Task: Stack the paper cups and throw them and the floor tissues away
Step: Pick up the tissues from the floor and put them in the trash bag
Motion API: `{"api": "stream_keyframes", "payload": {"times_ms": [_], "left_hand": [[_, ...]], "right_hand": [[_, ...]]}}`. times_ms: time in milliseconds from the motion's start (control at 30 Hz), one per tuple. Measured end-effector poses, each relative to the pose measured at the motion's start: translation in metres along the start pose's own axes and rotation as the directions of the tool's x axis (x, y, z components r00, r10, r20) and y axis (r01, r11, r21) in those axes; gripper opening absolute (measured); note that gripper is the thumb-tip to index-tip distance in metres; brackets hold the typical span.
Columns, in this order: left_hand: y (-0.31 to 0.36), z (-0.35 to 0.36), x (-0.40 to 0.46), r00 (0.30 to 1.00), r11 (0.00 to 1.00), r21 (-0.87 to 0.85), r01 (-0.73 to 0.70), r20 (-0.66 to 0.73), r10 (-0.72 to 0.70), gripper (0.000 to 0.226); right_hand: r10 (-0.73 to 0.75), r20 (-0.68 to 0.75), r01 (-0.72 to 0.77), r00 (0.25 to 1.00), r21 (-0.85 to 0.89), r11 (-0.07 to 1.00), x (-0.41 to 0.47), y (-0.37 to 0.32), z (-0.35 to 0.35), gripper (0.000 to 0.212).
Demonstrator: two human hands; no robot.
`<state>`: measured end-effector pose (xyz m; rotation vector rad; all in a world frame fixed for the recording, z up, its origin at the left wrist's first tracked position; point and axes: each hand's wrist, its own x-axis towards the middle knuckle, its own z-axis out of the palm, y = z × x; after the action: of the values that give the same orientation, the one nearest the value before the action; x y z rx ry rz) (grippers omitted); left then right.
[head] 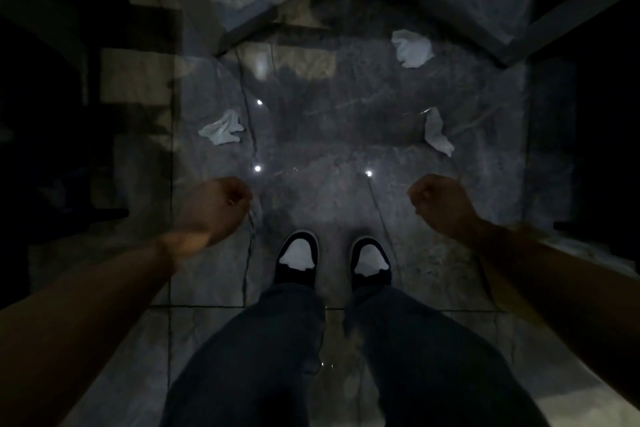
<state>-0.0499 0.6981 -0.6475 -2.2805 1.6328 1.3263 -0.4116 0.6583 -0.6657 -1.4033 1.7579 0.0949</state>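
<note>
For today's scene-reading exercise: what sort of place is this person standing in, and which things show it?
Probably a dim indoor room: a glossy marble-look tiled floor mirrors small ceiling lights, and crumpled tissues lie near dark furniture legs.

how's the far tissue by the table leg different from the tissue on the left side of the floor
The far tissue lies farther from the shoes, close beside a dark table leg; the left tissue lies on open floor ahead of the left hand. The far tissue is a bunched, rounded wad; the left tissue is flatter and stretched out sideways. The far one looks brighter. Both are crumpled white tissues lying untouched on the grey floor.
</note>
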Motion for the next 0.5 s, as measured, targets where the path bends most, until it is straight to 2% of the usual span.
{"api": "stream_keyframes", "payload": {"times_ms": [133, 300, 500], "left_hand": [[-0.026, 0.012, 0.028, 1.0, 0.998, 0.067, -0.013, -0.004, 0.013, 0.013], [-0.05, 0.019, 0.076, 0.994, 0.963, 0.26, -0.075, -0.061, 0.094, 0.024], [-0.07, 0.032, 0.135, 0.967, 0.914, 0.386, -0.125, -0.158, 0.199, 0.033]], "right_hand": [[-0.087, -0.046, 0.08, 0.995, -0.141, 0.987, 0.031, 0.024, 0.016, 0.011], [-0.143, 0.096, 0.166, 0.985, -0.311, 0.936, 0.081, 0.051, 0.018, 0.021], [-0.257, -0.102, 0.204, 0.961, -0.369, 0.907, 0.127, 0.079, 0.024, 0.027]]}}
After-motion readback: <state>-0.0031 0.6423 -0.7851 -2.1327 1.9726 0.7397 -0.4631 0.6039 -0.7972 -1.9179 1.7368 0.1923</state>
